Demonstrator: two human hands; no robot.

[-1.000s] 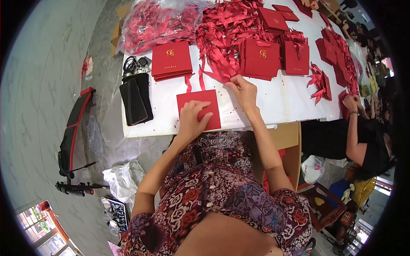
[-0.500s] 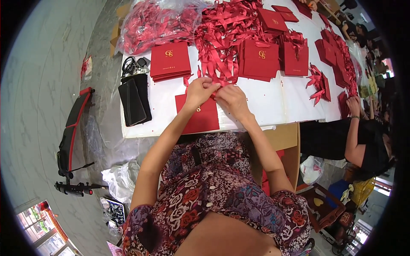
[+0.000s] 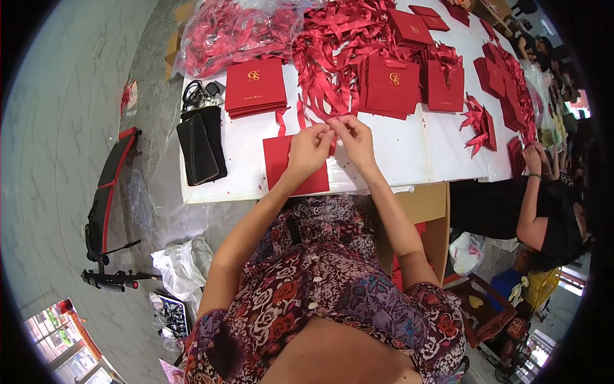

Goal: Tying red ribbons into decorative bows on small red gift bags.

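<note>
A flat red paper bag (image 3: 276, 165) lies at the table's front edge, partly covered by my left hand (image 3: 309, 152). That hand is closed in a pinch on a red ribbon (image 3: 332, 146), just above the bag's right side. From the right, my right hand (image 3: 355, 142) pinches the same ribbon, its fingertips almost touching those of the left. Farther back, loose red ribbons (image 3: 332, 57) spread in a tangled heap toward my hands. A neat stack of red bags (image 3: 256, 89) sits left of the heap, and another stack of red bags (image 3: 391, 93) sits right of it.
A black phone (image 3: 197, 150) rests on a dark cloth at the table's left, near keys and a cable (image 3: 201, 95). Clear plastic (image 3: 236, 38) covers more ribbon behind. Bags with ribbons (image 3: 481, 125) lie to the right, where a co-worker's hand (image 3: 532, 157) works.
My hands have drawn slightly nearer to me and closer together at the fingertips. The left has shifted right over the bag, with the ribbon still pinched.
</note>
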